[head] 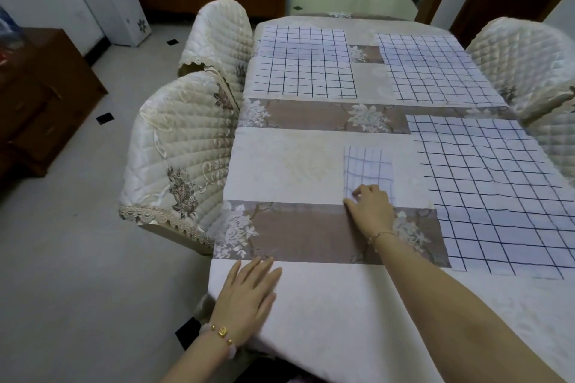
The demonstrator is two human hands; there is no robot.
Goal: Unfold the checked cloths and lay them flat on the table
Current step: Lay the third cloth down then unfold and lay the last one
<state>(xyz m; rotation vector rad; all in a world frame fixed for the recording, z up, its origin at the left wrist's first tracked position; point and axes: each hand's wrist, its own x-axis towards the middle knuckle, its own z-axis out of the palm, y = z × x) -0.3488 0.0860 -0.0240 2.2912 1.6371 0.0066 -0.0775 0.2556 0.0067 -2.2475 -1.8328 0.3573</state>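
Observation:
A small folded checked cloth (368, 169) lies near the middle of the table (342, 320). My right hand (370, 207) is on its near edge, fingers curled and pinching the cloth's near left corner. My left hand (249, 289) lies flat with straight fingers on the tablecloth near the table's left edge, holding nothing. Three checked cloths lie spread flat: one at the far left (303, 62), one at the far right (435, 68), and a large one on the near right (497, 196).
Two quilted cream chairs (180, 155) stand along the table's left side, and another quilted chair (525, 62) on the right. A dark wooden cabinet (40, 96) stands at the far left. Tiled floor runs past the table's far end.

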